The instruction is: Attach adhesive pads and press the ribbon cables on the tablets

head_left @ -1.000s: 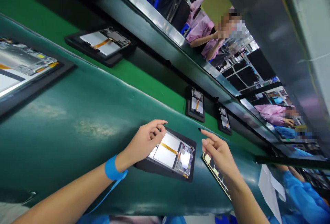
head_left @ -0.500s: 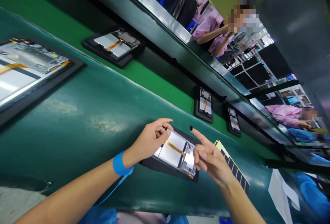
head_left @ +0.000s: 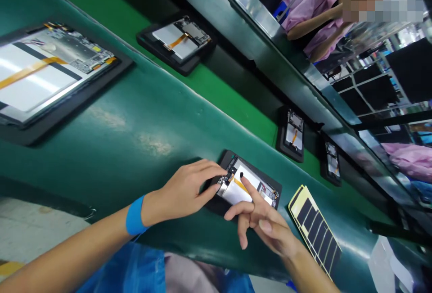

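Observation:
An opened tablet-like device lies in a black tray on the green bench, its silver battery and orange ribbon showing. My left hand, with a blue wrist strap, has its fingers apart at the device's left end, the fingertips touching or just above its edge. Over the battery, my right hand stretches out its index finger, with a small black piece stuck at the tip; the other fingers are loosely bent. Right of the hands lies a yellow-backed sheet of black stickers.
A large opened device lies at the left. More devices in trays line the green belt. White paper is at the lower right. A person in pink sits across.
My left hand has moved to the device's left end, uncovering it. My right hand has brought the black piece from beyond the device's edge to over the battery. The view has shifted.

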`<action>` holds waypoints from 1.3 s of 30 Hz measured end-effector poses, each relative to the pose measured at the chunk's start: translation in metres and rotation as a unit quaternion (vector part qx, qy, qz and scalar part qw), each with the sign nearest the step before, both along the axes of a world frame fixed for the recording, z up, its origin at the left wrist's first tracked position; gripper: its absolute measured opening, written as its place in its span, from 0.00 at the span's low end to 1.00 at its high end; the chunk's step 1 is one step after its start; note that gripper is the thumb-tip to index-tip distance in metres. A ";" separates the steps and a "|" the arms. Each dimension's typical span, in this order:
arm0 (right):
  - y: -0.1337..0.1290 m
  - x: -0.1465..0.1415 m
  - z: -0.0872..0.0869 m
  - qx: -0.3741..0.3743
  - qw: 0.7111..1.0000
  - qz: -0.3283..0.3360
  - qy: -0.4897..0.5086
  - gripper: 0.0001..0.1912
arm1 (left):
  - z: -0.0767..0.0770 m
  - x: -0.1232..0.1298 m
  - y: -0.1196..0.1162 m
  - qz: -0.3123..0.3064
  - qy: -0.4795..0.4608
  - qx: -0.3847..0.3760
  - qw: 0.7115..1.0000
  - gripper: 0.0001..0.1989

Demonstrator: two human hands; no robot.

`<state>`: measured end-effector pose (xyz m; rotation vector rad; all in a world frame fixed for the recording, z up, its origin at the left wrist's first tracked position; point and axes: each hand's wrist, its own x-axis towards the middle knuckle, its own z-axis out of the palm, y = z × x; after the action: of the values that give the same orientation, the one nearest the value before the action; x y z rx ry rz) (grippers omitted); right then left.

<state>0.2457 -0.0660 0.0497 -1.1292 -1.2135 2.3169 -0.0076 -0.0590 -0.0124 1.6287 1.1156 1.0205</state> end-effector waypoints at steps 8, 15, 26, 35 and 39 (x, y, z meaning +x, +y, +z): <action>-0.021 -0.019 -0.018 0.018 0.995 -0.025 0.093 0.58 | 0.007 0.028 -0.003 0.023 -0.198 -0.188 0.962 0.25; -0.024 -0.019 -0.017 0.048 0.994 0.004 0.102 0.57 | 0.006 0.033 0.001 -0.034 -0.371 -0.267 0.889 0.28; -0.029 -0.011 -0.014 0.105 0.992 0.022 0.061 0.51 | 0.008 0.029 0.006 -0.055 -0.435 -0.318 0.841 0.26; -0.017 -0.011 -0.017 0.287 0.941 -0.098 -0.147 0.23 | 0.003 0.028 0.005 -0.067 -0.454 -0.348 0.817 0.28; -0.008 -0.017 -0.015 0.397 0.876 -0.130 -0.240 0.10 | 0.001 0.030 0.004 -0.085 -0.448 -0.366 0.811 0.26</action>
<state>0.2284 -0.0738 0.0347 -1.4246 -1.7984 1.1341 0.0224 -0.0552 -0.0118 0.4747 0.5528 0.9017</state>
